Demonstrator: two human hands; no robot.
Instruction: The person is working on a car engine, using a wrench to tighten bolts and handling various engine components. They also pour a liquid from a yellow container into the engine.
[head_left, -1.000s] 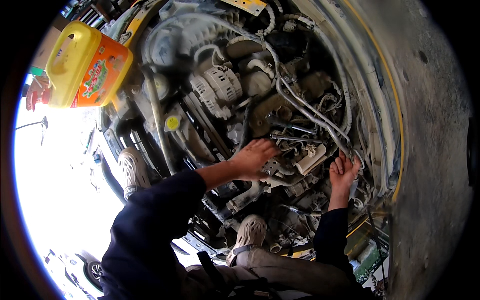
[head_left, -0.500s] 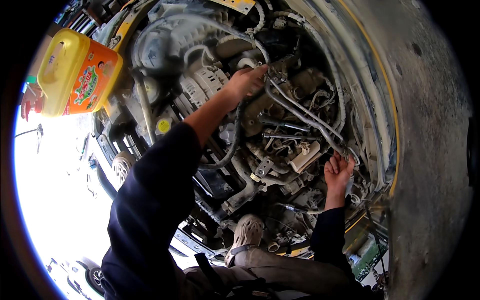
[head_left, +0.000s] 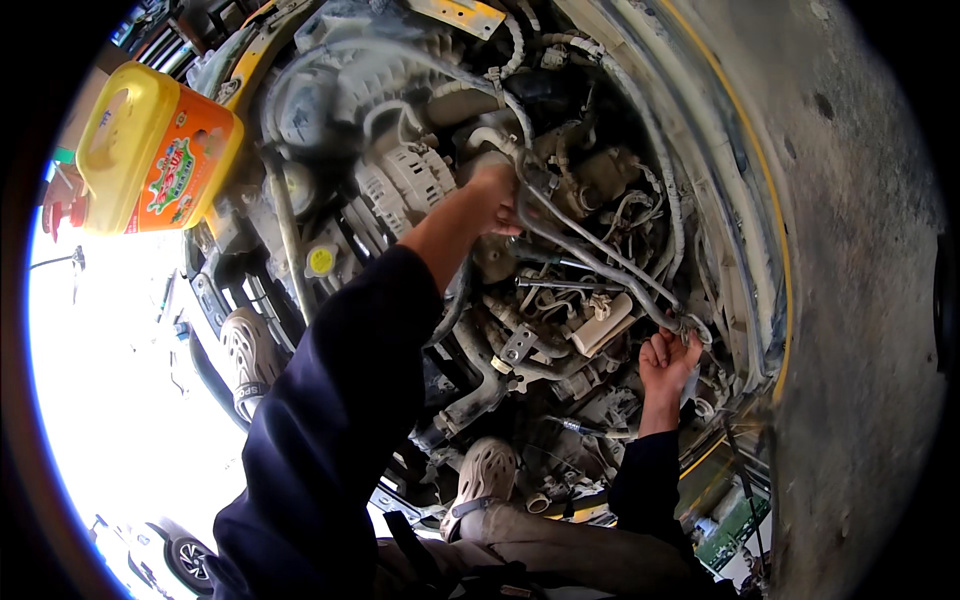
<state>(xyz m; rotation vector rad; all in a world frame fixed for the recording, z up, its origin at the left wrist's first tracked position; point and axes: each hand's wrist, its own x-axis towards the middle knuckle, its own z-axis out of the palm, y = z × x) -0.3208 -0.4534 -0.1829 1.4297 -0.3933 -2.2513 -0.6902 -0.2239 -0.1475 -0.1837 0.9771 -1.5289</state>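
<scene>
My left hand [head_left: 492, 200] is down in the engine bay, against the bend of a grey hose [head_left: 590, 245] beside the alternator [head_left: 405, 185]. Blur and the hose hide part of its fingers, so its grip is unclear. Lower right, my right hand [head_left: 667, 368] has curled fingers closed round the lower end of the same hose bundle, near a looped piece of line [head_left: 703, 328]. Between the hands lies a chrome extension bar [head_left: 565, 283] on the engine. Below it sits a pale, dusty box-shaped part [head_left: 602, 325].
A yellow jug [head_left: 160, 150] with an orange label stands at the upper left. My clog-shod foot [head_left: 487, 470] rests among the front parts; another clog [head_left: 248, 350] is at the left. A dusty body panel [head_left: 850, 300] rises on the right. A metal bracket [head_left: 518, 345] juts up centrally.
My left hand has come down and slightly left from the upper hose bend, with its fingers now lower. My right hand keeps its hold on the hose end. The view has shifted a little.
</scene>
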